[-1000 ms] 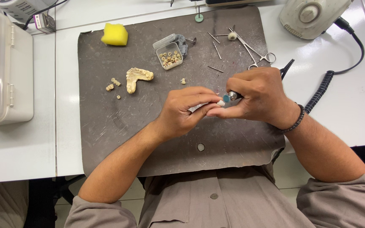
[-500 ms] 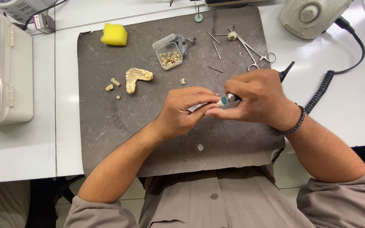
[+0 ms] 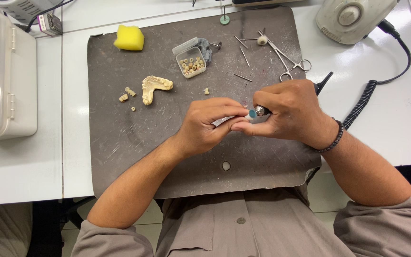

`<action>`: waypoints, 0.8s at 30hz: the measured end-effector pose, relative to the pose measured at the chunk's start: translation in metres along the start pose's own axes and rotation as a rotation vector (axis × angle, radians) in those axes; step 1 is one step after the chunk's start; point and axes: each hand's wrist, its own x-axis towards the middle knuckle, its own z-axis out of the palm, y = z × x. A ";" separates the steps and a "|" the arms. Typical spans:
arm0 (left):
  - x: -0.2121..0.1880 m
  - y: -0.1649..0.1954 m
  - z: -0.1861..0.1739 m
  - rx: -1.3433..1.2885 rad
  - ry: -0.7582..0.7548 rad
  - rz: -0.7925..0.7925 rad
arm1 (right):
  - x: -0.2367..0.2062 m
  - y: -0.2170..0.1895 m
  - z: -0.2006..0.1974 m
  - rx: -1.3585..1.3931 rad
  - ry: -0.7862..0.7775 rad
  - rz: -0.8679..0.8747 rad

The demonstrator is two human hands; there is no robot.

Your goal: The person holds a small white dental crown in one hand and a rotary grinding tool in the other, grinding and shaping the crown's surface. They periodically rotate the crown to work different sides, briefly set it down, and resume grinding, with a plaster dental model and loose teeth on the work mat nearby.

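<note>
Right hand (image 3: 291, 112) clenched around a grinding tool (image 3: 261, 110), blue tip (image 3: 252, 114) against a small piece (image 3: 222, 121) pinched in left hand (image 3: 210, 124). Held close together over the mat (image 3: 120, 138) for steadiness; plaster jaw cast (image 3: 154, 87) lying beyond the left hand.

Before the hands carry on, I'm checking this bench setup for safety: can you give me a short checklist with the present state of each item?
1. Right hand grips the rotary handpiece: ok.
2. Left hand pinches the small workpiece at the blue tip: ok.
3. Coiled cord free of snags: ok.
4. Scissors clear of the hands: ok.
5. Tip spinning: cannot tell.
</note>
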 end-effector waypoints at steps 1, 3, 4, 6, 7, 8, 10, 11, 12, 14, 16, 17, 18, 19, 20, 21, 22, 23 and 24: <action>0.000 0.000 0.000 0.000 -0.001 -0.005 | 0.000 0.000 0.000 -0.002 -0.005 0.003; 0.000 0.001 -0.001 0.001 -0.003 0.010 | 0.000 -0.001 -0.001 -0.007 -0.017 0.009; 0.001 0.001 -0.001 0.003 -0.003 0.017 | 0.000 -0.001 -0.001 -0.005 -0.023 0.007; 0.001 0.001 -0.001 -0.009 0.001 0.010 | 0.000 -0.001 -0.002 -0.001 -0.035 0.001; 0.000 0.002 -0.001 -0.017 0.002 0.007 | 0.000 -0.002 -0.002 -0.005 -0.032 -0.004; 0.001 0.002 0.000 -0.022 0.003 0.002 | 0.000 -0.003 -0.003 -0.007 -0.029 -0.010; 0.001 0.002 -0.001 -0.029 0.006 -0.007 | 0.001 -0.002 -0.003 -0.020 -0.012 -0.020; 0.000 0.002 -0.001 -0.021 0.009 -0.004 | 0.002 -0.003 -0.004 -0.030 -0.002 -0.020; 0.001 0.002 0.000 -0.016 0.012 -0.001 | 0.002 -0.002 -0.005 -0.040 0.008 -0.018; 0.001 0.002 0.000 -0.013 0.014 0.004 | 0.002 -0.002 -0.006 -0.061 0.008 -0.003; 0.000 0.001 0.000 -0.021 0.011 0.005 | 0.002 -0.003 -0.006 -0.058 0.004 0.005; 0.000 0.000 0.000 -0.018 0.011 0.004 | 0.003 -0.004 -0.006 -0.045 0.000 0.004; 0.000 0.000 0.000 -0.015 0.012 0.004 | 0.003 -0.004 -0.005 -0.031 -0.005 0.004; -0.001 0.000 0.000 -0.013 0.013 0.002 | 0.003 -0.005 -0.004 -0.031 -0.013 0.011; 0.000 0.000 0.000 -0.017 0.011 0.000 | 0.003 -0.005 -0.004 -0.031 -0.022 0.017; 0.000 0.000 0.000 -0.021 0.009 -0.003 | 0.003 -0.005 -0.004 -0.031 -0.031 0.024; 0.001 0.000 0.001 -0.025 0.007 -0.006 | 0.003 -0.004 -0.004 -0.031 -0.032 0.020; 0.000 0.001 0.000 -0.026 0.005 -0.007 | 0.003 -0.005 -0.003 -0.031 -0.032 0.016; 0.001 0.001 0.001 -0.028 0.002 -0.007 | 0.002 -0.004 -0.004 -0.032 -0.032 0.014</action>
